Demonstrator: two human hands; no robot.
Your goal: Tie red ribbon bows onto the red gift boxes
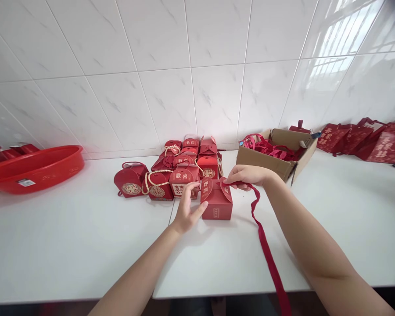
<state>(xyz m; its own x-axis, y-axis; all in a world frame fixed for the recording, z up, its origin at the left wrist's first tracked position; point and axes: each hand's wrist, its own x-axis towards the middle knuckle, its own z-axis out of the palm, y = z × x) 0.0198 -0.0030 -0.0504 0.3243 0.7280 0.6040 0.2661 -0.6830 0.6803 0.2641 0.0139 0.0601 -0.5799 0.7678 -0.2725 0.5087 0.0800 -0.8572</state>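
Box (217,208): while the left hand (187,208) holds its left side, it stands upright on the tabletop (112,250), near the middle; red, gold characters on the curved top flaps, small panel of print on the near face.
Left hand: partly curled, thumb on the near face at the left edge, fingers bent behind that side; gap filled by the box.
Right hand (242,177): fingers drawn together in a pinch on the ribbon (265,245), just at the box's top right corner.
Ribbon: dark red, flat; one end at the box's top, the rest hanging from the right hand, slightly twisted, running down across the tabletop and past its near edge.
Other boxes (161,188): a close group, left of and behind the box; red, gold prints, several with cream cord (147,182) handles, others with red loops.
Carton (266,160): brown cardboard, flaps up, behind the right hand; red ribbons (276,151) heaped inside.
Bags (365,140): red, pale lettering, in an overlapping row at far right, by the wall (217,87).
Basin (52,164): red, wide, at far left, white label on its outer side; further red items behind it, partly hidden.
Tabletop: white, a seam running toward the near edge.
Wall: white tiles, grey veining, window reflection at upper right.
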